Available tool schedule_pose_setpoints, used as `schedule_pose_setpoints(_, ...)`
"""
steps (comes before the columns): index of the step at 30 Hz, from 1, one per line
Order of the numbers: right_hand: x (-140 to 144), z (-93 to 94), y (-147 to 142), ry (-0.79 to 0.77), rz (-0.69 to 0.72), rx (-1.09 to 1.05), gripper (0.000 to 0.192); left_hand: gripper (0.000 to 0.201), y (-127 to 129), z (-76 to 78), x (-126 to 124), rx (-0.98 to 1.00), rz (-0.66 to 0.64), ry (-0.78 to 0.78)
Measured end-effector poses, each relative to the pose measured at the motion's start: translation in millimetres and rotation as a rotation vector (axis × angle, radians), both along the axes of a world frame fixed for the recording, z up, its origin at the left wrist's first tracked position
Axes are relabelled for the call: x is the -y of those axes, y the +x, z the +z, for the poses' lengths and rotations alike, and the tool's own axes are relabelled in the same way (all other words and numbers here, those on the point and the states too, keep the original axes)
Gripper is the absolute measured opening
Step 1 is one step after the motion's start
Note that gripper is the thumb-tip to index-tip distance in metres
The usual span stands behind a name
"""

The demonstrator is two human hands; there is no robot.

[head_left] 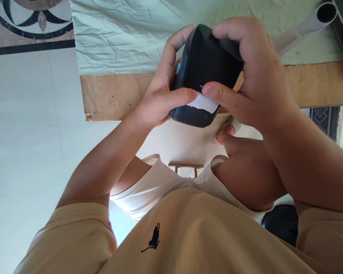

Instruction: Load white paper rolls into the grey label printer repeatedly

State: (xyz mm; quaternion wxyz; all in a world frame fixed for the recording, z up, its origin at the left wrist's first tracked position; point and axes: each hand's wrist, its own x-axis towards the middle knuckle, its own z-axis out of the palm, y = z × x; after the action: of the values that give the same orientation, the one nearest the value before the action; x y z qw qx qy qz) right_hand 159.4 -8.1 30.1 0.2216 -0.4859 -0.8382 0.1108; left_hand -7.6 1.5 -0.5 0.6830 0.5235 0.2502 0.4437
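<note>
I hold a small black box-shaped device (pixel 208 66) with both hands, just above the near edge of the table. It has a white label or paper strip (pixel 203 102) on its lower face and a blue tab on its left side. My left hand (pixel 162 91) grips its left side, with the thumb pressed on the lower front. My right hand (pixel 251 72) wraps over the top and right side, its thumb touching the white strip.
The wooden table (pixel 114 95) is covered by a pale green cloth (pixel 125 34). A white tube (pixel 305 26) lies at the far right. Below are my beige shirt, white shorts, bare knees and a white tiled floor (pixel 25 133).
</note>
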Motion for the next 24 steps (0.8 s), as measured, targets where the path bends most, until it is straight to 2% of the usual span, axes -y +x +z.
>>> schedule_pose_setpoints(5,1,-0.7,0,0.034,0.0,0.028,0.061,0.05,1,-0.2,0,0.016,0.008,0.023)
schedule_pose_setpoints(10,1,-2.2,0,0.03,0.01,0.007,0.059,0.049,2,3.5,3,-0.039,0.026,-0.022)
schedule_pose_setpoints(15,1,-3.5,1,0.045,0.008,-0.008,0.062,0.038,4,5.3,5,-0.012,0.063,-0.033)
schedule_pose_setpoints(18,2,-6.8,0,0.05,-0.007,-0.004,0.057,0.037,4,4.7,4,0.002,0.054,-0.048)
schedule_pose_setpoints(24,-1,-17.0,-1,0.095,0.039,-0.137,0.058,0.037,0,3.0,3,-0.049,0.045,-0.003)
